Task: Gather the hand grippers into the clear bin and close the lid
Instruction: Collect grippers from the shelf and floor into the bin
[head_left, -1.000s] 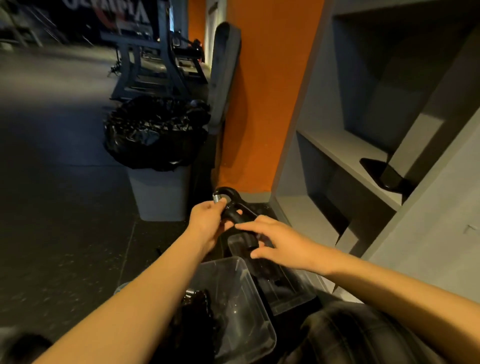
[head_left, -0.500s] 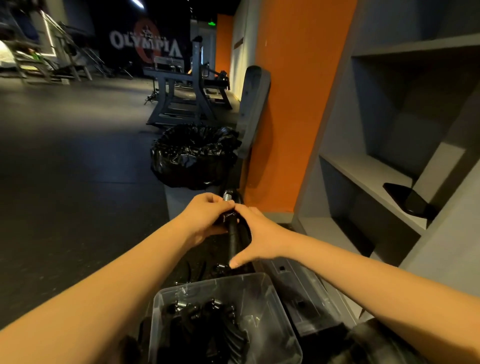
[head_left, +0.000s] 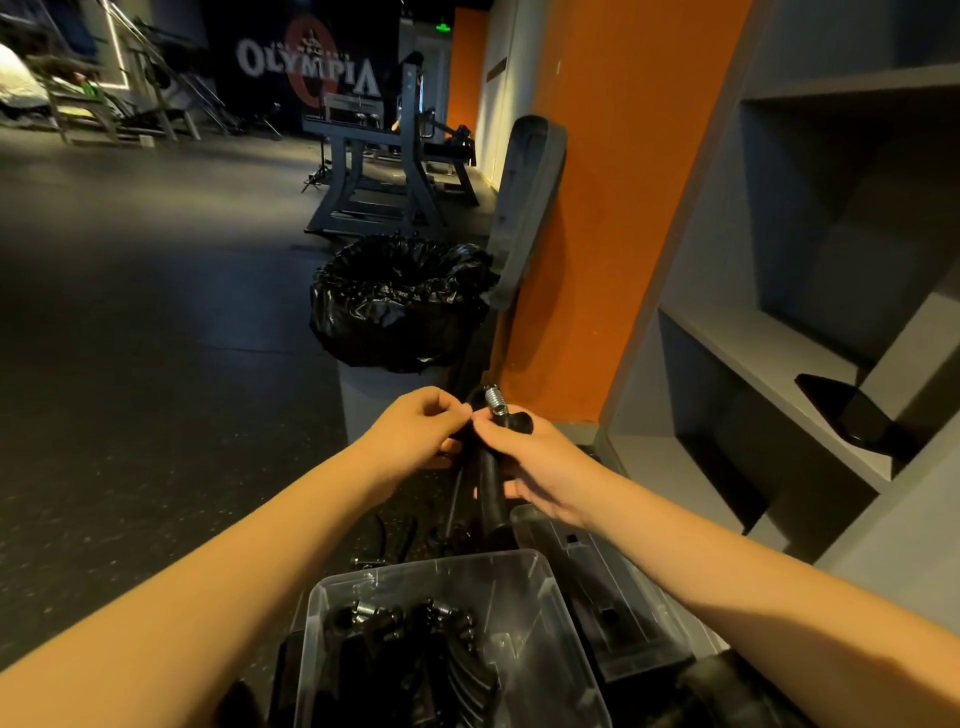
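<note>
A black hand gripper with a silver spring on top is held upright above the floor, beyond the clear bin. My left hand pinches its top on the left side. My right hand curls round its upper part and handle from the right. The open clear bin stands at the bottom centre with several black hand grippers inside. Its clear lid lies on the floor just right of it. More dark grippers lie on the floor behind the bin, hard to make out.
A white trash can with a black bag stands straight ahead. A grey pad leans on the orange wall. Grey shelves rise at the right, a dark object on one. Gym machines stand far back on the dark floor.
The view has tilted up. My right hand moved from the gripper's lower handle up to its top, beside my left hand, and now curls round it.
</note>
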